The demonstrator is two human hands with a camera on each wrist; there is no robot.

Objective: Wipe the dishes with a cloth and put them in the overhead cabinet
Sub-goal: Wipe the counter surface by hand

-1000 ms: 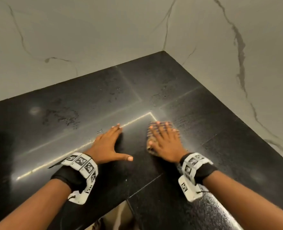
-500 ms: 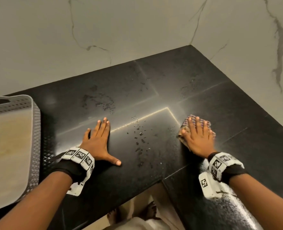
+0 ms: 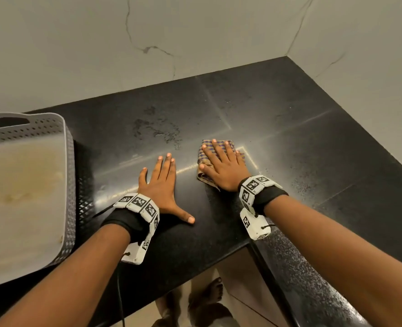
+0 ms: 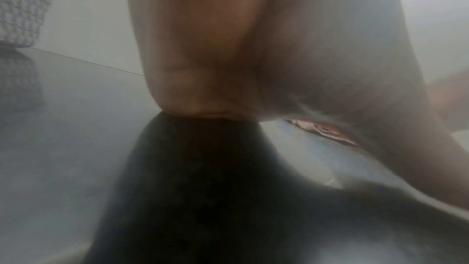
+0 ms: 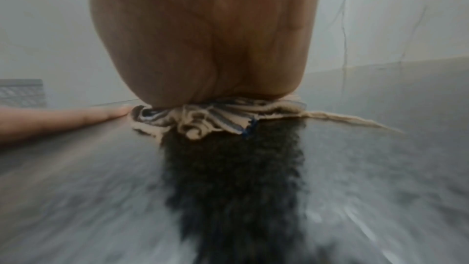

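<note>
Since a moment ago, right hand [image 3: 224, 167] has slid the folded checked cloth [image 3: 221, 147] closer to the left hand [image 3: 163, 182] — both grips lie flat, fingers straight, on the black bench [image 3: 289, 138]. Grey perforated basket [image 3: 68, 161] stands left.

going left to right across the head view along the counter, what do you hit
grey perforated basket → left hand flat on the black counter → checked cloth pressed flat under the right hand → bare counter out to the marble wall
</note>
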